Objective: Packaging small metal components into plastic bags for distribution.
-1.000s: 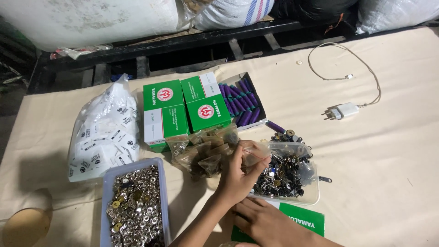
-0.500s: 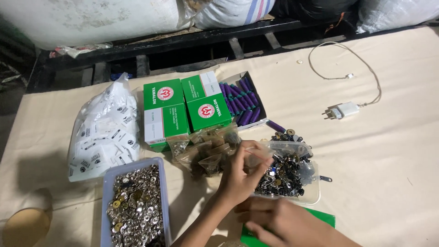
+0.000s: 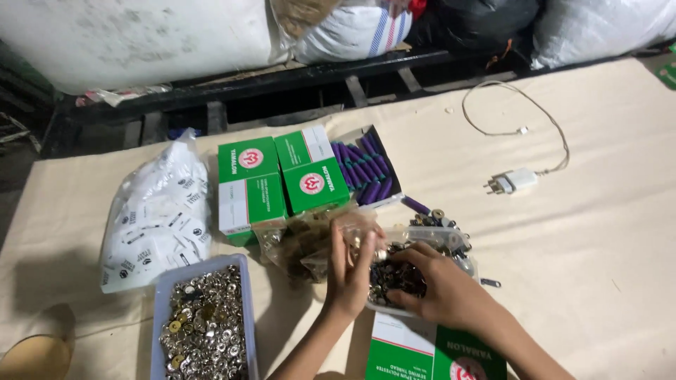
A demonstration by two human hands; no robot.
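I see left hand (image 3: 350, 271) fingers pinching clear bag (image 3: 310, 236), limp, slippery; right hand (image 3: 440, 292) at 3 o'clock clenched on small hard metal fasteners (image 3: 394, 276), grab by pinch.

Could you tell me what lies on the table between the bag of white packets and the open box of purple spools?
In the head view, two closed green boxes stand side by side between the bag of white packets and the open box of purple spools.
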